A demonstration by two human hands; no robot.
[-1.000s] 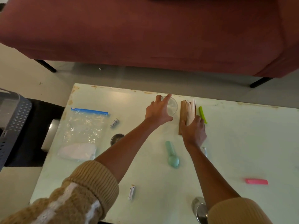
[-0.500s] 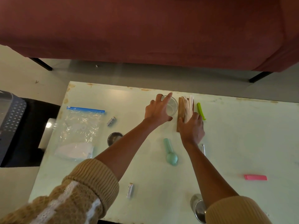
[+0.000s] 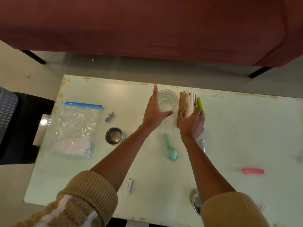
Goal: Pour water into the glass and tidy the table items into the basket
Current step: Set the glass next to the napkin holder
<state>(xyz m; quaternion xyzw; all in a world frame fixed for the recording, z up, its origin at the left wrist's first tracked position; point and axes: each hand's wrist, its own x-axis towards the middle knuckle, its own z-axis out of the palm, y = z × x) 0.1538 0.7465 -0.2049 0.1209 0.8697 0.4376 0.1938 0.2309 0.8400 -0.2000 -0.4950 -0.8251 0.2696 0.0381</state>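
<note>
A clear glass (image 3: 168, 99) stands near the far edge of the pale green table (image 3: 229, 128). My left hand (image 3: 155, 112) lies against its left side, index finger straight and thumb stretched along its near side. Right beside the glass stands a wooden napkin holder (image 3: 188, 104) full of pale napkins. My right hand (image 3: 191, 124) grips its near end, thumb on the left face and fingers on the right. A grey perforated basket (image 3: 6, 108) shows at the left edge, off the table. No water container can be made out.
On the table lie a zip bag (image 3: 77, 126), a battery (image 3: 109, 117), a small metal bowl (image 3: 114, 136), a teal scoop (image 3: 169, 148), a green clip (image 3: 200, 104), a pink strip (image 3: 253, 171) and a white tube (image 3: 129, 185). A metal cup (image 3: 196, 203) is near my right sleeve. A red sofa (image 3: 147, 30) stands beyond.
My left hand's fingers have straightened and drawn off the glass rim, so more of the glass shows. My right hand has stayed on the napkin holder.
</note>
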